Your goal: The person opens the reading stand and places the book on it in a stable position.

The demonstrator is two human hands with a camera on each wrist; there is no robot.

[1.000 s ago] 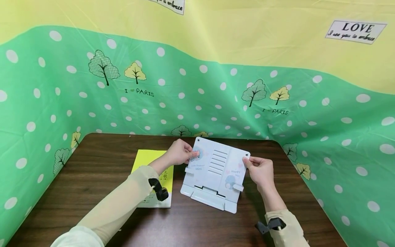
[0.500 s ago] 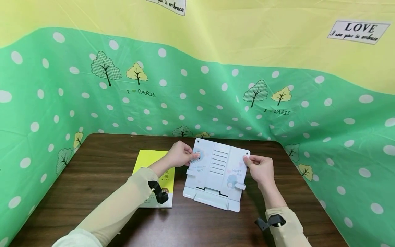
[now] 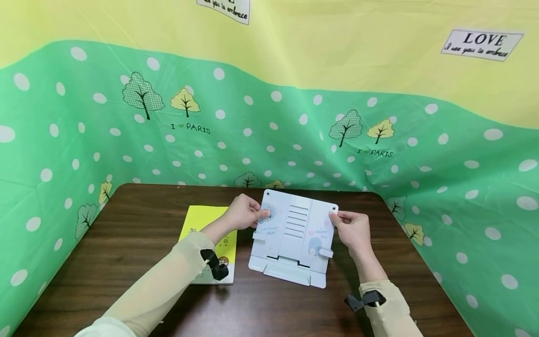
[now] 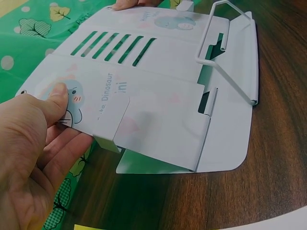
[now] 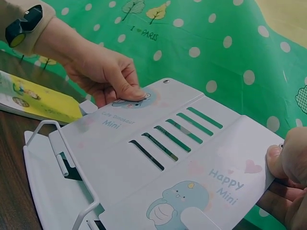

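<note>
The white, rectangular, slotted, metal-looking stand (image 3: 275, 243) is nearly unmoved since a second ago, beside the yellow-and-white paper book (image 3: 202, 216); left hand (image 3: 243, 213) and right hand (image 3: 354, 231) pinch opposite edges; base contact with the brown wood-grain bench (image 3: 240, 313) is unconfirmed; handling appears unfinished.

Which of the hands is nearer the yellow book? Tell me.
Left. The left hand pinches the white stand on the side toward the yellow book; the right hand pinches the stand's opposite edge, farther away.
</note>
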